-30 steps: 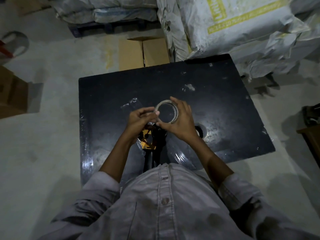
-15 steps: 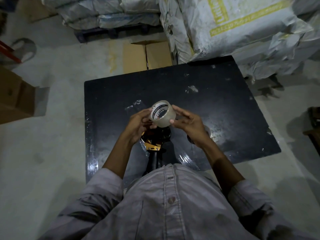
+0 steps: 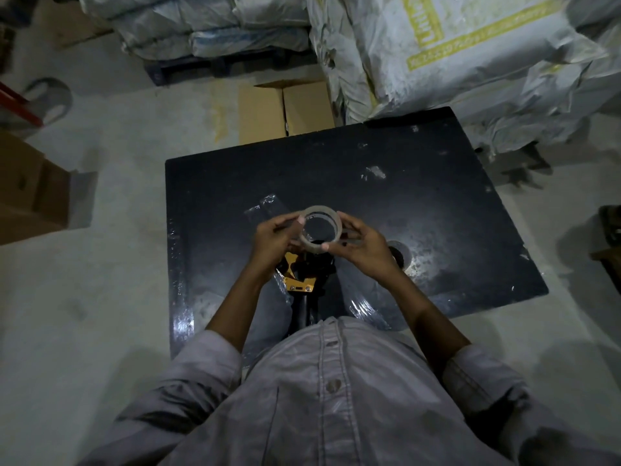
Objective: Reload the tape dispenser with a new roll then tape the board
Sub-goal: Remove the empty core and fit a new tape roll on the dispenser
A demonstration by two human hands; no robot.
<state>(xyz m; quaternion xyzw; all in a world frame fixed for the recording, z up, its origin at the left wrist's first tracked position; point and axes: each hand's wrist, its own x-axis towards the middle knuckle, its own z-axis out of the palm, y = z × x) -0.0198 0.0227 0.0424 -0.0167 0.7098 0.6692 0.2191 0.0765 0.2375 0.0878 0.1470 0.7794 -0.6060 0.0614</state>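
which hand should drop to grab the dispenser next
Probably left. The left hand sits almost directly above the tape dispenser, while the right hand cradles the tape roll and could keep it.

Single head-worn camera looks steeply down, close above the board (image 3: 336,183).

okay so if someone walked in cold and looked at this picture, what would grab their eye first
First, the clear tape roll held up at the centre between the left hand and the right hand, over a big black board lying on the pale floor. Just below the hands sits the yellow and black tape dispenser, near the person's shirt. Behind the board, bulky white sacks are stacked at the upper right.
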